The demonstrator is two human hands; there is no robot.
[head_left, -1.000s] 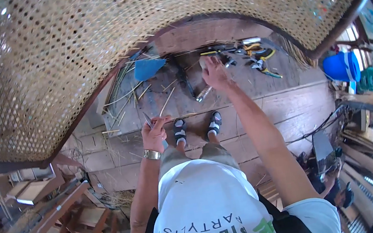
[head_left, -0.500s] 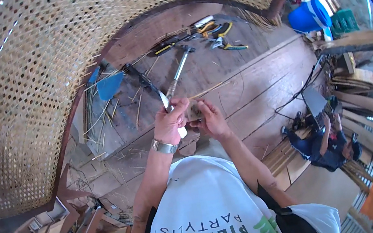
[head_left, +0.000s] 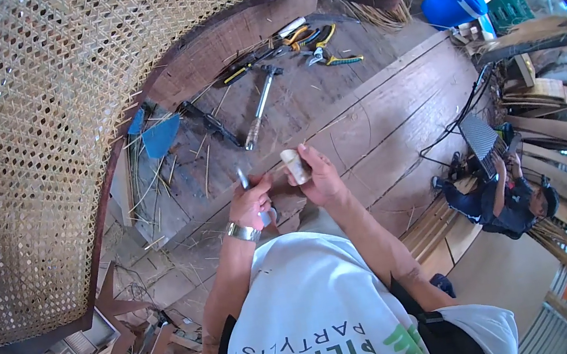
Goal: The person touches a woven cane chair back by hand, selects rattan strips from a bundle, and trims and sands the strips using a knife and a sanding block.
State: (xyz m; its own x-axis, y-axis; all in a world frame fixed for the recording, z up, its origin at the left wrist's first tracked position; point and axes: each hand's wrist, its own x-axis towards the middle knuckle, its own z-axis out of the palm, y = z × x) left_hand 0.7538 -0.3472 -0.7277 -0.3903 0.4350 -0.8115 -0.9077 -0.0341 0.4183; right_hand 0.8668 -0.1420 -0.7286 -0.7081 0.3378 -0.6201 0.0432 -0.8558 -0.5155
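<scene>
In front of my white shirt, my left hand [head_left: 250,203] is closed round a slim tool with a shiny metal blade [head_left: 244,178], which looks like a knife. Its pale lower end shows under my fist. To its right, my right hand [head_left: 321,180] grips a short, pale cylinder [head_left: 294,166], perhaps a roll or a bit of tube; its kind is unclear. The two hands are apart. Beyond them on the wooden boards lies a hammer [head_left: 262,108] with a metal shaft, beside a dark long-handled tool [head_left: 209,122].
Woven cane panel [head_left: 53,124] in a dark frame curves across the left and top. Pliers [head_left: 330,51], a blue flat piece [head_left: 161,135] and cane strips lie on the boards. A blue bucket [head_left: 452,2] stands far right. Another person [head_left: 499,206] sits at right.
My hands have drawn apart. The blade now points up, lower than before, and the pale cylinder has turned more upright in my right hand. The view has shifted slightly.
</scene>
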